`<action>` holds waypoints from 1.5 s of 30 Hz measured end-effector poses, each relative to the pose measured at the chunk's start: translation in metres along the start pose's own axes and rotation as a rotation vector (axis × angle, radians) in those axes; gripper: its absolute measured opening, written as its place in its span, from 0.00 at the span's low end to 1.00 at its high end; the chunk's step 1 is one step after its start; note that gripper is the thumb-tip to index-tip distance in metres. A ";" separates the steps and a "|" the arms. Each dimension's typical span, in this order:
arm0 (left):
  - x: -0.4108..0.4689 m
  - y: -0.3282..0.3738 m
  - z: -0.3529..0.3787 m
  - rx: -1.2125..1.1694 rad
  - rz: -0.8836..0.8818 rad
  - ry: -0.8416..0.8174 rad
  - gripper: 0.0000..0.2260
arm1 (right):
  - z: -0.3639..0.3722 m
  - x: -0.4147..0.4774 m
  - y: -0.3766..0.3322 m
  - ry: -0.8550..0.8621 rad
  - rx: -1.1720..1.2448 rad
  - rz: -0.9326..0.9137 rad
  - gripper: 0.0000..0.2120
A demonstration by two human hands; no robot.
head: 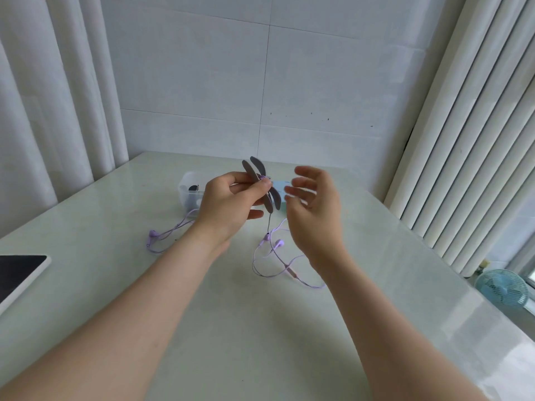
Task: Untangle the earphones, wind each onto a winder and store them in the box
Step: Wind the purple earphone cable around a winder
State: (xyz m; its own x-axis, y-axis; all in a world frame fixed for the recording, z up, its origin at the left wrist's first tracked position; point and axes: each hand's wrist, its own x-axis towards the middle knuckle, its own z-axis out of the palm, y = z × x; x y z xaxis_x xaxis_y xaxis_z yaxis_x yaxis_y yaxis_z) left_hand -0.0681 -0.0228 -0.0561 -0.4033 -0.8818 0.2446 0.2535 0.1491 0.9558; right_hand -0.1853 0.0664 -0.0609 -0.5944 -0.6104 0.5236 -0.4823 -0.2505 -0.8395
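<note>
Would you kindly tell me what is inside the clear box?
Through the box wall a dark item shows; the left hand covers its right part, hiding the rest.

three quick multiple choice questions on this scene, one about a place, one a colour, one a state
1. Where is the grey winder?
A) in the left hand
B) on the tablet
C) inside the box

2. What colour are the earphones?
A) black
B) purple
C) red

3. How is the right hand?
A) pinching the winder
B) closed in a fist
C) open, holding nothing

Answers:
1 A, the left hand's fingers pinch the winder in the air.
2 B, the buds and cables are pale purple.
3 C, its fingers are spread beside the winder, apart from it.
</note>
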 end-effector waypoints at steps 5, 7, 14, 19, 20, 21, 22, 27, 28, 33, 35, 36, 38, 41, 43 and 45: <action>0.002 0.004 -0.003 -0.131 -0.054 -0.122 0.10 | 0.003 -0.001 0.002 -0.211 0.143 0.250 0.19; 0.004 0.003 -0.005 -0.104 -0.045 -0.141 0.10 | 0.002 -0.002 0.000 -0.224 0.087 0.207 0.18; 0.009 -0.003 -0.013 -0.218 -0.024 -0.078 0.09 | -0.004 -0.003 -0.004 -0.278 -0.032 0.153 0.17; 0.010 -0.006 -0.016 -0.030 -0.017 -0.045 0.04 | -0.005 -0.003 -0.009 -0.196 -0.048 -0.025 0.17; 0.010 -0.007 -0.019 0.053 0.012 -0.033 0.04 | -0.006 -0.004 -0.009 -0.182 -0.074 -0.078 0.17; 0.011 -0.008 -0.020 0.129 0.046 -0.035 0.05 | -0.006 -0.004 -0.009 -0.180 -0.127 -0.144 0.16; 0.011 -0.011 -0.022 0.192 0.077 -0.051 0.06 | -0.006 -0.004 -0.008 -0.182 -0.190 -0.211 0.15; 0.011 -0.015 -0.021 0.432 0.175 -0.227 0.06 | -0.007 0.003 0.006 -0.028 -0.402 -0.457 0.08; 0.010 -0.015 -0.021 0.458 0.179 -0.265 0.06 | -0.008 0.005 0.009 0.006 -0.433 -0.487 0.08; 0.006 -0.020 -0.017 0.527 0.148 -0.410 0.07 | -0.016 0.012 0.017 0.073 -0.454 -0.494 0.07; 0.005 -0.019 -0.015 0.512 0.152 -0.411 0.06 | -0.017 0.015 0.022 0.093 -0.498 -0.494 0.07; 0.005 -0.019 -0.015 0.511 0.150 -0.411 0.06 | -0.017 0.017 0.024 0.104 -0.521 -0.494 0.07; 0.005 -0.017 -0.015 0.530 0.134 -0.444 0.08 | -0.019 0.021 0.028 0.134 -0.549 -0.487 0.07; 0.002 -0.018 -0.012 0.535 0.101 -0.515 0.11 | -0.022 0.024 0.031 0.178 -0.566 -0.442 0.07; 0.000 -0.018 -0.011 0.524 0.112 -0.550 0.13 | -0.022 0.025 0.034 0.192 -0.557 -0.398 0.06; 0.000 -0.016 -0.009 0.477 0.120 -0.557 0.14 | -0.023 0.026 0.036 0.199 -0.563 -0.334 0.05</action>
State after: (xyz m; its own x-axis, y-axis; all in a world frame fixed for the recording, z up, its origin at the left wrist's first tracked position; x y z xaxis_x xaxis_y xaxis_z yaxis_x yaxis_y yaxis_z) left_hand -0.0637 -0.0289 -0.0729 -0.8151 -0.5088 0.2770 -0.0345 0.5199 0.8535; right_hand -0.2332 0.0588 -0.0745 -0.4363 -0.4052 0.8034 -0.8896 0.0602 -0.4528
